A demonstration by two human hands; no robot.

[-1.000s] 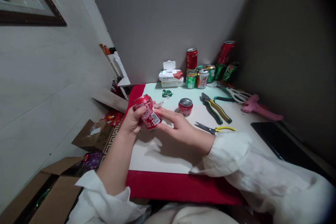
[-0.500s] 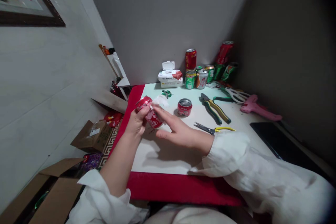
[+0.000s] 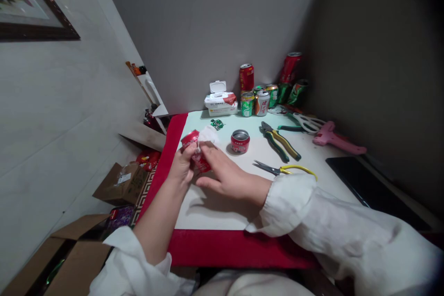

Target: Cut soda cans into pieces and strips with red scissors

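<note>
My left hand (image 3: 183,165) is wrapped round a red drink can (image 3: 190,137), tilted above the white table mat. With my right hand (image 3: 227,173) I press a white wipe (image 3: 208,134) against the can's side; the fingers lie over the wipe and the thumb sticks out apart. Part of the can is hidden behind my fingers. To the right of the can stands the short cut-off part of a red can (image 3: 240,142), its top open. Yellow-handled scissors (image 3: 282,169) lie beyond my right wrist.
Pliers (image 3: 280,142), a pink glue gun (image 3: 335,138) and a black flat device (image 3: 371,189) lie to the right. Several cans (image 3: 247,104) and a wipes pack (image 3: 222,104) line the back. Green scraps (image 3: 217,124) lie near the pack. Cardboard boxes (image 3: 118,185) stand left, below the table.
My right fingers and the wipe have moved a little left along the can, covering more of it. My left hand keeps its hold. The whole view has shifted slightly.
</note>
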